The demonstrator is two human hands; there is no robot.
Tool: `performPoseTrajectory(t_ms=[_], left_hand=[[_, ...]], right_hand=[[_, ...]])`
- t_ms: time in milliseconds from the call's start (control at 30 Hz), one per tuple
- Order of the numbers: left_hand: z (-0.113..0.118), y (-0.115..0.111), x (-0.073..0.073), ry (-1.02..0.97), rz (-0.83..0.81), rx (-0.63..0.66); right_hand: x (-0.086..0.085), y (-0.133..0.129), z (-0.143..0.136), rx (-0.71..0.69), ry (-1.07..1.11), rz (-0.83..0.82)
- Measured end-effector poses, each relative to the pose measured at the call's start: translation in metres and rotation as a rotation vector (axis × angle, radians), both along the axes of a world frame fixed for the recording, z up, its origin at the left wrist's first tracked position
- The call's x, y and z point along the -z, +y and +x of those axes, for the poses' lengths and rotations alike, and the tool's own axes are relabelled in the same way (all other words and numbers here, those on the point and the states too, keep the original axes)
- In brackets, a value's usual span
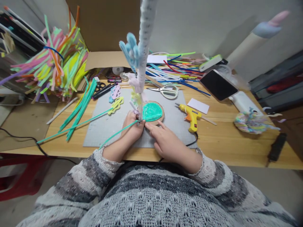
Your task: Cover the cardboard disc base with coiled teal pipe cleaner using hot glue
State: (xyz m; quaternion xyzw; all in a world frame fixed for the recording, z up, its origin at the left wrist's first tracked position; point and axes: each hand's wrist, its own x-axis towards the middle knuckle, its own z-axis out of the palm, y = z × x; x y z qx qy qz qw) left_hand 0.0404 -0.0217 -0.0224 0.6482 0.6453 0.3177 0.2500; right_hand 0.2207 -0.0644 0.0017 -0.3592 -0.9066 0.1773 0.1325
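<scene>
Right now the disc sits before me on the mat, its top filled with a green coil and a bare rim showing; that much looks done. Seemingly unfinished is the loose strand, trailing from my hands toward 8 o'clock. The stem rises at the disc's 9 o'clock side, a blue flower showing against it; whether its foot is fixed, I can't tell. My left hand has its fingers curled at that foot, but what they pinch is hidden. My right hand has its fingers bent at the rim near 5 o'clock, gripping or merely steadying, I can't tell which. Bare mat lies between the disc and the glue gun at 3 o'clock; the scissors bound the room at 1 o'clock. At 6 o'clock the counter's edge runs beneath my forearms, so depth looks tight.
</scene>
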Motion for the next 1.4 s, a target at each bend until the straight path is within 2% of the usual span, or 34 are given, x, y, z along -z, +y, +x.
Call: performPoseTrajectory(t_ms=[100,233,400,533,633,800,900,1000,1067,1200,1400], left_hand=[[0.0,-0.001,-0.001,0.011,0.015,-0.004],[0.001,-0.001,-0.002,0.034,-0.012,-0.024],[0.0,-0.001,-0.002,0.04,-0.028,-0.011],[0.0,0.0,0.0,0.031,0.011,-0.015],[0.0,0.0,0.003,0.013,0.014,-0.022],[-0.001,0.0,0.004,0.027,0.008,-0.026],[0.0,-0.001,0.003,0.017,0.006,-0.022],[0.0,0.0,0.002,0.015,-0.002,-0.019],[-0.001,0.0,0.002,0.022,-0.011,-0.015],[-0.001,0.0,0.001,0.02,0.0,0.0],[-0.001,-0.001,-0.004,0.027,0.012,0.002]], right_hand=[[-0.005,-0.002,0.003,-0.004,0.02,-0.017],[-0.01,-0.004,0.003,0.083,0.06,-0.084],[-0.012,-0.003,0.006,0.055,0.193,-0.195],[-0.012,0.003,0.018,0.097,0.28,-0.185],[-0.017,0.01,0.028,0.208,0.375,-0.119],[-0.037,0.023,0.035,0.415,0.514,0.003],[-0.043,0.036,0.03,0.519,0.598,-0.037],[-0.033,0.054,0.021,0.547,0.583,-0.052],[-0.02,0.065,0.018,0.503,0.456,0.013],[0.002,0.075,0.018,0.397,0.294,-0.014],[0.006,0.075,0.023,0.394,0.276,-0.013]])
